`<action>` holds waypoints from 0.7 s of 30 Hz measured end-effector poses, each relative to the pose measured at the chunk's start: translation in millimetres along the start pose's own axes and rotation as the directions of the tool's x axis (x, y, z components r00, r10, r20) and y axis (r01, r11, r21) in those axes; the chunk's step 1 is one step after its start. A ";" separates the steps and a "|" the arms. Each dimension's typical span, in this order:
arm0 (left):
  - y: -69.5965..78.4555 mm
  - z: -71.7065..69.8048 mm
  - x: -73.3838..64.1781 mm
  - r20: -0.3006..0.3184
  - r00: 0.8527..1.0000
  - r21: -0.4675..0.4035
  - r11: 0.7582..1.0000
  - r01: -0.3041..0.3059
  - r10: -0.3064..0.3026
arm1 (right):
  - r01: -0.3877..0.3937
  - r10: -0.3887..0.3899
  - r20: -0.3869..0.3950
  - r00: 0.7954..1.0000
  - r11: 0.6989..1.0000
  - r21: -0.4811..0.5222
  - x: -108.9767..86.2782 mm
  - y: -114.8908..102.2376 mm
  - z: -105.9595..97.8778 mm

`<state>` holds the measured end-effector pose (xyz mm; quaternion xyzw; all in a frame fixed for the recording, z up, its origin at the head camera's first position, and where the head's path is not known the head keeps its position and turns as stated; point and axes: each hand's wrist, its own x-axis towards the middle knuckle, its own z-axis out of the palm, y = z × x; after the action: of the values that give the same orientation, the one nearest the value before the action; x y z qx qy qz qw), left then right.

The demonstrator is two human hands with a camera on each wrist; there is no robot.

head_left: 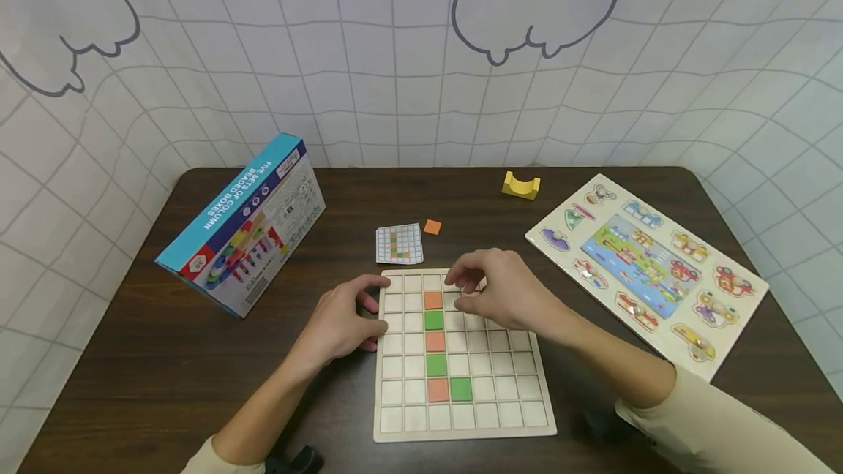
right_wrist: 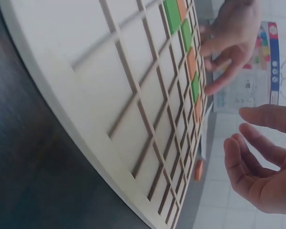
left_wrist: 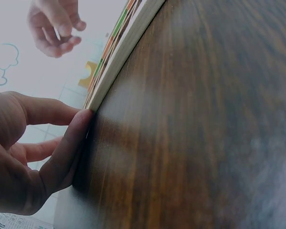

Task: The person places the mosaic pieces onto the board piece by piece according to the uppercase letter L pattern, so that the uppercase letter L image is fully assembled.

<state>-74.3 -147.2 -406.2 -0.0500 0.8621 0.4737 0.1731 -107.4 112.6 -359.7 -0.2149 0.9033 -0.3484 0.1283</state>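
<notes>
A pale wooden grid board (head_left: 466, 434) lies on the table. Orange and green square tiles alternate down one column, and a second green tile (head_left: 461, 389) sits right of the lowest orange one (head_left: 437, 390). At the board's upper left edge, my left hand (head_left: 342, 317) holds the rim with thumb and forefinger. Above the upper right squares hovers my right hand (head_left: 503, 290), its fingers loosely bent and nothing visible between them; the right wrist view shows a gap between thumb and fingertips. Beyond the board lie a small pattern card (head_left: 399, 244) and a loose orange tile (head_left: 432, 227).
On the left stands a blue and white toy box (head_left: 246, 229). A knobbed picture puzzle board (head_left: 648, 276) lies on the right, partly under the right forearm. Farther back is a yellow curved block (head_left: 521, 186). A pale gridded cloth (head_left: 369, 57) hangs behind the table.
</notes>
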 end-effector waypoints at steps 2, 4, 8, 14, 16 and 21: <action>0.0 0.1 -0.2 -0.001 1.000 -0.001 1.000 -0.001 0.001 | -0.004 0.004 -0.008 1.000 1.000 0.012 5.7 0.7 -2.5; -0.2 0.2 -0.1 -0.001 1.000 0.000 1.000 -0.001 0.001 | -0.012 0.012 -0.015 1.000 1.000 0.021 11.5 2.0 -4.6; -0.8 0.6 0.3 -0.004 1.000 0.003 1.000 -0.006 0.006 | -0.026 0.027 -0.031 0.999 0.998 0.052 23.4 6.6 -8.2; -1.5 0.7 0.4 -0.013 1.000 0.014 1.000 -0.014 0.014 | -0.067 0.072 -0.037 0.997 0.991 0.113 40.6 12.8 -11.0; -1.5 0.7 0.5 -0.015 1.000 0.013 1.000 -0.015 0.016 | -0.077 0.083 -0.042 0.996 0.989 0.124 46.4 14.0 -11.3; -1.6 1.3 1.1 -0.017 1.000 0.010 1.000 -0.015 0.015 | -0.086 0.094 -0.058 0.994 0.988 0.128 59.9 14.8 -13.0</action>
<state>-74.6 -146.9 -408.5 -0.0470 0.8661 0.4704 0.1624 -169.2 101.3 -365.3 -0.1539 0.8922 -0.4048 0.1280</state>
